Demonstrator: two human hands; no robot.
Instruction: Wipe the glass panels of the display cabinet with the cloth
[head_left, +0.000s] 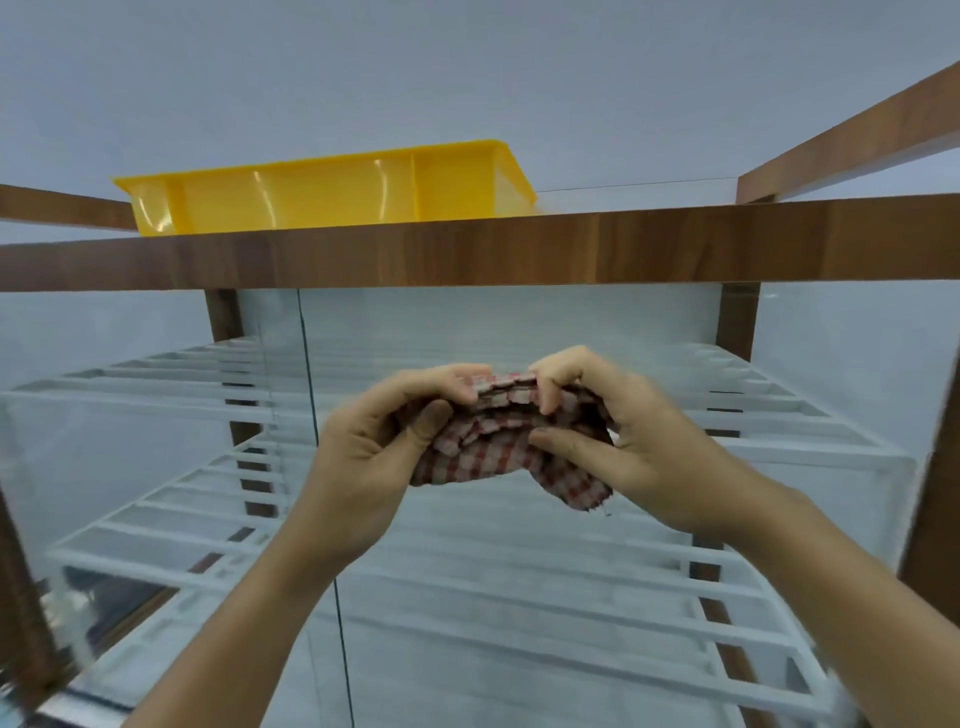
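Note:
A red-and-white checked cloth (488, 441) is bunched up between both hands, in front of the cabinet's glass front panels (545, 332). My left hand (379, 447) grips its left side with thumb and fingers curled over it. My right hand (613, 431) pinches the top folds and holds the right side, and a corner of the cloth hangs below it. The display cabinet has a wooden frame (467, 249). A dark vertical seam (306, 353) divides the glass panels.
White slatted wire shelves (571, 587) fill the cabinet behind the glass. A yellow plastic tray (332, 192) sits on the cabinet top. Wooden posts stand at the left (223, 322) and right (737, 322). A pale wall rises behind.

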